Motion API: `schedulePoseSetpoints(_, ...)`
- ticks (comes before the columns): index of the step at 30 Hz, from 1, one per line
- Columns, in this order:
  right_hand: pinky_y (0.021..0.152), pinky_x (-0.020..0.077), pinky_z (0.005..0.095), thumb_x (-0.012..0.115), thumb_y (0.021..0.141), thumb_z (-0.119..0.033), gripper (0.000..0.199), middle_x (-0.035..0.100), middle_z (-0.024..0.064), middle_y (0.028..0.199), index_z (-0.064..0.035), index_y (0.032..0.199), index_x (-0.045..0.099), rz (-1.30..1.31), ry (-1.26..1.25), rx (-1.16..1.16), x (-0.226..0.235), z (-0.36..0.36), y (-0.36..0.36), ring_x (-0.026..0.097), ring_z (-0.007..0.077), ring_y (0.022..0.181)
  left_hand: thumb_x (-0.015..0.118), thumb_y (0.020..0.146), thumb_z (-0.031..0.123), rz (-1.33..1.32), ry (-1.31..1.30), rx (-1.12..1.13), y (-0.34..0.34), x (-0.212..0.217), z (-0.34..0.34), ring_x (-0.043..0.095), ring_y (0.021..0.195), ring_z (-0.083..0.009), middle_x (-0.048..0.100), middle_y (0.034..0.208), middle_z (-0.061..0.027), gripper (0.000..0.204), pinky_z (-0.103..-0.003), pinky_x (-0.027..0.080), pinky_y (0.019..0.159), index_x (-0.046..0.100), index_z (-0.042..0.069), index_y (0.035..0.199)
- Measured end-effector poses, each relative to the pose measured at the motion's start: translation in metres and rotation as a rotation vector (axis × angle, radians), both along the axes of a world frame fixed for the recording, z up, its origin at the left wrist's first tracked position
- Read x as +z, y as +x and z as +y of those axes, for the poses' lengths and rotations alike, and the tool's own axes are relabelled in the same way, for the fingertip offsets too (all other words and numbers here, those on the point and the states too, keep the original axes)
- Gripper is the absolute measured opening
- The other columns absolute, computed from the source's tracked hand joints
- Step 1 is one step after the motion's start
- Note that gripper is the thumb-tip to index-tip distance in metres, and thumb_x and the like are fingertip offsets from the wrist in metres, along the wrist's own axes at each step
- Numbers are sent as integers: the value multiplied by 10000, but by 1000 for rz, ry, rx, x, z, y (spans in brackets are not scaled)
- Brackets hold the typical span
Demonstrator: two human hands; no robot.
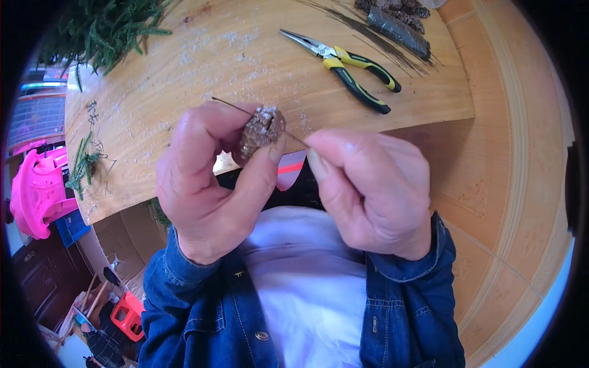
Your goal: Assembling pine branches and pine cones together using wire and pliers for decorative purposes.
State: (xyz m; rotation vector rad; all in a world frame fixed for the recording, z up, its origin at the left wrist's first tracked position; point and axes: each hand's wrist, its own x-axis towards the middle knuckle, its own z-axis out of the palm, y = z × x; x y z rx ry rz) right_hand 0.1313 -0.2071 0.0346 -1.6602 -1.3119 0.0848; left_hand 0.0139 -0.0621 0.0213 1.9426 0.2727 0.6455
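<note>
The cone [262,132] is in the air by the desk's [202,80] near edge, a little left of that edge's middle. Its long axis slants: the whitened end points up and toward the far edge, the other end down and left into the left hand [208,178]. The cone is brown, stubby and scaly, with white flecks thickest on the raised end. A thin dark wire [297,138] sticks out on both sides, one length toward the far left corner, the other toward the right hand [374,187]. The left grip is clamped on the cone between thumb and fingers; the right grip is pinched together on the wire. Pliers [332,63] lie right of the desk's middle, and greenery [101,30] covers the far left corner.
</note>
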Motion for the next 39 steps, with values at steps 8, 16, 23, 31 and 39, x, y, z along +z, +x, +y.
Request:
schedulePoseSetpoints(8,499,472,310,645,738,88,184,611,130,669,45,913,609,99,26,-18,-6,0,-12,614,246,536,699,726,-74,-181,161,84,8,-13,-5,544,612,-128,565,746,-87,271,-242,445,536,580,-26,965)
schedulePoseSetpoints(16,494,467,300,637,749,83,165,607,124,663,38,904,604,131,-1,-22,-12,8,-10,606,235,524,725,691,-77,-140,286,67,9,-16,-1,586,593,-190,570,739,-113,332,-264,460,516,581,-19,984)
schedulePoseSetpoints(23,495,466,298,640,747,82,160,612,125,672,36,897,605,244,-1,-3,-15,14,-12,610,235,529,736,690,-63,-145,392,71,12,-20,4,586,592,-202,576,750,-119,337,-270,458,514,581,-19,985)
schedulePoseSetpoints(31,499,473,309,636,746,83,158,625,135,692,39,895,608,176,-23,14,-18,12,-2,614,247,537,717,714,-72,-83,66,61,10,-28,3,591,658,-165,605,805,-115,309,-246,467,583,578,-21,985)
schedulePoseSetpoints(39,488,467,312,628,744,88,157,628,133,695,40,893,617,137,-15,44,-17,4,5,606,243,528,662,800,-68,32,-526,9,7,-9,-6,585,790,-93,621,914,-72,267,-215,480,730,549,-40,1040)
